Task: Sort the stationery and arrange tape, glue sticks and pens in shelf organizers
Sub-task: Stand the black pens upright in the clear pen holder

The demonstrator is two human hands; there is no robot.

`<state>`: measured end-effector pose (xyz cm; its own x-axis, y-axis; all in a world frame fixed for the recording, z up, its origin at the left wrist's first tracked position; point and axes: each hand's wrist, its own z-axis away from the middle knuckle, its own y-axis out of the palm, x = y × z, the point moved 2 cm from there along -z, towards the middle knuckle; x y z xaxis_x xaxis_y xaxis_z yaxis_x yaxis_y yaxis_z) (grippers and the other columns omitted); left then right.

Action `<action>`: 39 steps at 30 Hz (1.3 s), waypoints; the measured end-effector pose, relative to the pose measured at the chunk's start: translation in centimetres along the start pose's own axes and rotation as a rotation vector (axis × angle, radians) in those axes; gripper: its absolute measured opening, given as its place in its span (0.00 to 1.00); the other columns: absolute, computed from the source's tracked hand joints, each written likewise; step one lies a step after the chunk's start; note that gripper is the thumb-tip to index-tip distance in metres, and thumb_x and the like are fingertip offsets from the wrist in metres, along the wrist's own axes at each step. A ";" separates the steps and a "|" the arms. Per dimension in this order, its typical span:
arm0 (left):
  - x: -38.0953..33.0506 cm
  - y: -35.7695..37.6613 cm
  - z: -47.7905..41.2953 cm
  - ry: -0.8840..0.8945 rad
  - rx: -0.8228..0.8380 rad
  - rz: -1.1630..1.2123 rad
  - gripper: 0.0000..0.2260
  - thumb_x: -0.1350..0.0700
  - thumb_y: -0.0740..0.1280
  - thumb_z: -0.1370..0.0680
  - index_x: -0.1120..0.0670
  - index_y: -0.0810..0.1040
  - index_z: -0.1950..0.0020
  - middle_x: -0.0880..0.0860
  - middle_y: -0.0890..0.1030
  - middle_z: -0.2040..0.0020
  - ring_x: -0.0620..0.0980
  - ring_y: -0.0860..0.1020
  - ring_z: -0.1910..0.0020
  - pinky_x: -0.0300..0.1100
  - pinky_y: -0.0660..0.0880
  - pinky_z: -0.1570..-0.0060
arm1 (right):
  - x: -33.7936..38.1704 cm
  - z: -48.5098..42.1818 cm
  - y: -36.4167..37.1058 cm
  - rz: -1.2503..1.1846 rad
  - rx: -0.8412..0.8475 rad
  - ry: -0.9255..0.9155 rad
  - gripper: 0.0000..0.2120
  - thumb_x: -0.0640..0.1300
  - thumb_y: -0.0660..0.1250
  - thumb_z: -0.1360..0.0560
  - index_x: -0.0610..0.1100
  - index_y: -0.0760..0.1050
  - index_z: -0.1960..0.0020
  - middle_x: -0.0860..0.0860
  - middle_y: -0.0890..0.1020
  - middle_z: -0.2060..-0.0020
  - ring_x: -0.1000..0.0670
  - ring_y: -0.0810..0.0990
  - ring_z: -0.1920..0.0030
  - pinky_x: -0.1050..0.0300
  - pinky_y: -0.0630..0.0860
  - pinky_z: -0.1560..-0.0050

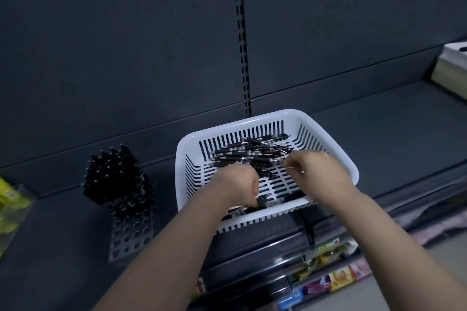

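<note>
dark grey shelving backs a shelf (379, 118) where a white slotted basket (267, 115) sits at the front edge, its near wall just over the lip. loose black pens (252, 151) lie heaped in the basket's far half, their long axes running mostly left to right across it. the left hand (235, 184) hangs over the basket's near-left part, its fingers curled tight, with dark barrels showing just under it, seemingly a small gathered bundle. the right hand (321, 171) reaches in from the right wall, and its fingers (290, 164) pinch what looks like the end of one pen at the heap's right edge. a perforated pen organizer (131, 230) stands further left along the shelf, partly filled at the back, so the left hand is the nearer one for carrying pens over to it.
</note>
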<state>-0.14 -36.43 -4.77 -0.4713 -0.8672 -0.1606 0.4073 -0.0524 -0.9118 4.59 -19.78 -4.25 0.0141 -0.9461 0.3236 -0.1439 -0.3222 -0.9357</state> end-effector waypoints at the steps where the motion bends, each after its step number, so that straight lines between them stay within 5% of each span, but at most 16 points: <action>1: 0.1 -0.2 -0.1 -0.017 -0.039 -0.033 0.05 0.59 0.70 0.28 0.50 0.76 0.59 0.46 0.76 0.61 0.50 0.74 0.60 0.41 0.73 0.60 | -0.1 -0.2 0.0 -0.007 -0.003 -0.011 0.06 0.47 0.64 0.24 0.55 0.78 0.49 0.57 0.82 0.54 0.53 0.80 0.52 0.56 0.77 0.60; 3: 0.5 -0.3 -0.3 -0.058 -0.094 -0.009 0.04 0.55 0.71 0.28 0.51 0.76 0.57 0.46 0.78 0.58 0.49 0.75 0.57 0.43 0.74 0.57 | 0.0 -0.6 0.0 -0.025 -0.010 -0.036 0.05 0.47 0.64 0.24 0.54 0.78 0.50 0.58 0.82 0.56 0.53 0.80 0.53 0.56 0.77 0.59; 8: 0.7 0.5 -0.3 -0.127 -0.097 0.083 0.23 0.42 0.76 0.34 0.53 0.75 0.47 0.49 0.78 0.50 0.50 0.75 0.50 0.46 0.74 0.53 | 0.4 -1.7 0.1 -0.040 -0.001 -0.078 0.05 0.47 0.65 0.24 0.55 0.78 0.51 0.59 0.82 0.59 0.55 0.80 0.55 0.60 0.75 0.59; 16: 1.6 0.6 -0.3 -0.157 -0.105 0.156 0.15 0.53 0.77 0.31 0.62 0.80 0.52 0.58 0.81 0.52 0.54 0.79 0.53 0.50 0.78 0.50 | 0.5 -3.0 0.8 0.009 0.127 -0.069 0.07 0.44 0.68 0.26 0.55 0.80 0.51 0.58 0.83 0.56 0.54 0.80 0.53 0.54 0.79 0.51; 26: 3.0 0.6 -0.2 -0.216 -0.208 0.111 0.10 0.52 0.73 0.28 0.57 0.83 0.52 0.53 0.82 0.54 0.50 0.80 0.54 0.48 0.78 0.50 | -0.4 -4.3 1.9 0.132 0.122 0.016 0.11 0.42 0.67 0.27 0.58 0.80 0.51 0.56 0.81 0.54 0.50 0.80 0.54 0.59 0.72 0.60; 30: 2.8 0.5 -0.2 -0.229 -0.226 0.116 0.06 0.59 0.70 0.29 0.57 0.83 0.54 0.55 0.83 0.55 0.51 0.80 0.58 0.47 0.80 0.55 | -0.1 -4.7 2.0 0.129 0.128 0.012 0.15 0.37 0.65 0.28 0.56 0.80 0.51 0.55 0.82 0.56 0.50 0.80 0.56 0.57 0.75 0.60; 36: 3.1 -1.4 0.7 -0.319 -0.554 0.338 0.03 0.57 0.68 0.27 0.54 0.80 0.60 0.50 0.82 0.63 0.49 0.80 0.62 0.46 0.78 0.59 | 0.9 -4.8 2.4 0.137 0.340 -0.041 0.11 0.40 0.68 0.28 0.56 0.79 0.52 0.54 0.79 0.52 0.51 0.78 0.53 0.57 0.76 0.56; 39: 3.0 -2.2 0.9 -0.297 -0.669 0.473 0.06 0.58 0.66 0.26 0.48 0.77 0.53 0.44 0.76 0.66 0.43 0.76 0.63 0.39 0.73 0.61 | 1.2 -4.7 2.4 0.190 0.414 -0.048 0.10 0.46 0.70 0.28 0.54 0.78 0.48 0.53 0.77 0.50 0.50 0.77 0.51 0.57 0.75 0.55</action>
<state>-1.70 -39.37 -2.88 -0.1071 -0.8229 -0.5581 -0.0807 0.5666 -0.8200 -0.43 -21.57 -5.48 0.0728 -0.9870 0.1430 0.2591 -0.1198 -0.9584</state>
